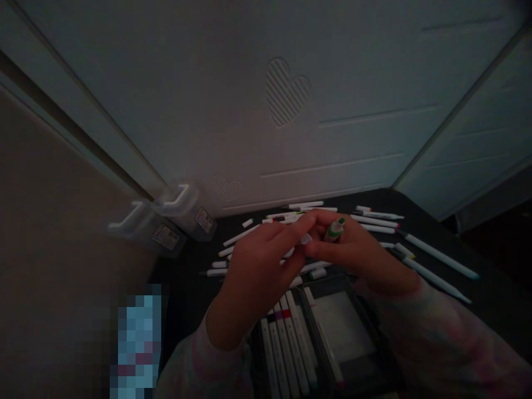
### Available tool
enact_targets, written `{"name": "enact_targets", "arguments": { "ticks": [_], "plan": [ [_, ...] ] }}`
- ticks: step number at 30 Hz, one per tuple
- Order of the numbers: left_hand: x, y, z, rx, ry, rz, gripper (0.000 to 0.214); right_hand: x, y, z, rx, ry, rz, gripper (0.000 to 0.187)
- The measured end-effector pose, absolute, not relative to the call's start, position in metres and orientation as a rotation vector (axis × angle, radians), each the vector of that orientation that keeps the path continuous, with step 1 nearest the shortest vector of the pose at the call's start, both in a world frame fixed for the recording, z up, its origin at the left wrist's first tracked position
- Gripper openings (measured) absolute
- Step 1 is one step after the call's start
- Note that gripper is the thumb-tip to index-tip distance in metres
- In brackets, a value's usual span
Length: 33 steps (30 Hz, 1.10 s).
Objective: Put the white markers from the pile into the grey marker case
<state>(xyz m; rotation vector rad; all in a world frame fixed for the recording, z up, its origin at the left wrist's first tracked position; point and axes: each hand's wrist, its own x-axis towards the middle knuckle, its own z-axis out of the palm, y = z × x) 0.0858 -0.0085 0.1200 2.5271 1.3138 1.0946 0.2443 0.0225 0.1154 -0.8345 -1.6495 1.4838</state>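
Over the dark table my left hand (pixel 260 271) and my right hand (pixel 357 244) meet at the fingertips. A white marker with a green end (pixel 333 230) sticks up between the thumb and fingers of my right hand, tilted. My left hand is closed in a pinch around what looks like a white marker cap (pixel 306 239), its round end facing the right hand; the fingers hide most of it. Just below the hands lies an open dark case (pixel 307 307) with several white markers (pixel 286 349) lined up in its left half.
Loose markers (pixel 436 254) and caps (pixel 248 223) lie scattered across the dark table (pixel 178 282). Two clear plastic containers (pixel 189 213) with handles stand at the back left. A pale panel (pixel 286 94) with heart reliefs rises behind. At lower left is a blurred patch (pixel 137 343).
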Motion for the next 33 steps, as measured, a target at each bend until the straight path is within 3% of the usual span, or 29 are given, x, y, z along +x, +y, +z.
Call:
{"name": "enact_targets", "arguments": {
  "ticks": [5, 13, 22, 28, 33],
  "plan": [
    [0.086, -0.008, 0.119, 2.446, 1.377, 1.113, 0.039, 0.243, 0.024, 0.113, -0.802, -1.611, 1.480, 0.018],
    [0.087, -0.005, 0.122, 1.857, 1.159, 1.221, 0.022, 0.243, 0.028, 0.105, -0.707, -1.506, 1.608, 0.020],
    [0.076, -0.002, 0.123, 1.360, 1.128, 1.514, 0.009, 0.245, 0.031, 0.123, -0.781, -1.426, 1.724, 0.039],
    [0.069, 0.007, 0.120, 1.121, 0.924, 1.598, 0.008, 0.250, 0.025, 0.124, -0.908, -1.763, 1.433, 0.026],
    [0.071, 0.011, 0.119, 0.978, 0.777, 1.640, 0.012, 0.247, 0.011, 0.131, -0.851, -1.957, 1.209, 0.026]
  ]
}}
